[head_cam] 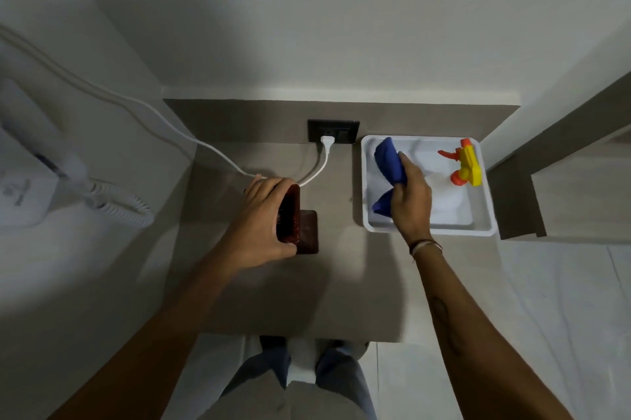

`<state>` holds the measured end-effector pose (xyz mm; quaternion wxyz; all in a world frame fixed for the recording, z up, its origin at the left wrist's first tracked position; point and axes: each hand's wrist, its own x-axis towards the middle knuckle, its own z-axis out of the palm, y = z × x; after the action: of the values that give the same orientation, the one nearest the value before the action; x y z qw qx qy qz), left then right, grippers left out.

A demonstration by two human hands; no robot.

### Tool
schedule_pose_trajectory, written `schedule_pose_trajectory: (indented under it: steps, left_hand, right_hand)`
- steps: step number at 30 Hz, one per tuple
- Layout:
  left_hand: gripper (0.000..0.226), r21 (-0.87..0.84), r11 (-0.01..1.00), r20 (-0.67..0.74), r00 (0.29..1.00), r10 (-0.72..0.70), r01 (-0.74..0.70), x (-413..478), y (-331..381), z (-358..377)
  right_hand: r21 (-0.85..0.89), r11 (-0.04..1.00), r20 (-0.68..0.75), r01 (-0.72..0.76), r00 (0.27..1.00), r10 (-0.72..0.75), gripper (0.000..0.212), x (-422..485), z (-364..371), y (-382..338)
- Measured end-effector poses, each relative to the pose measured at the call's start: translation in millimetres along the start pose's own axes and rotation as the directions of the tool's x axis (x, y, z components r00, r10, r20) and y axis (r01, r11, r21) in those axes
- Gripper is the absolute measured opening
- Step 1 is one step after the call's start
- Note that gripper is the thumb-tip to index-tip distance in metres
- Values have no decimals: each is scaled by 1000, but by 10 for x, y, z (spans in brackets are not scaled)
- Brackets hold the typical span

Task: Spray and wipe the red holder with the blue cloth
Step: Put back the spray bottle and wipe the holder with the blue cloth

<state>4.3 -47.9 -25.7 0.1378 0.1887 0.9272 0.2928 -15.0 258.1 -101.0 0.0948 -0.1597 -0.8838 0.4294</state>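
Note:
My left hand (264,224) grips the dark red holder (290,214), tilted on its side above its reddish-brown base (309,231) on the grey counter. My right hand (411,195) is closed on the blue cloth (389,163) over the left part of the white tray (485,214). The cloth bunches above and below my fingers. A spray bottle with a yellow and orange head (467,165) lies in the tray's right half, its pale body hard to make out against the tray.
A black wall socket (334,131) with a white plug and cables (317,170) sits behind the holder. A white wall phone with coiled cord (112,204) hangs at left. A wooden ledge (560,187) borders the tray on the right.

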Motion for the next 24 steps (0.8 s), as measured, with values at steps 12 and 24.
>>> schedule_pose_trajectory:
  steps: [12, 24]
  left_hand:
    - [104, -346, 938, -44, 999, 17, -31, -355, -515, 48]
    - [96, -301, 952, -32, 998, 56, -63, -361, -512, -8]
  right_hand:
    - [927, -135, 366, -350, 768, 525, 12, -2085, -513, -342]
    - [311, 946, 160, -90, 986, 42, 76, -1985, 509, -1117]
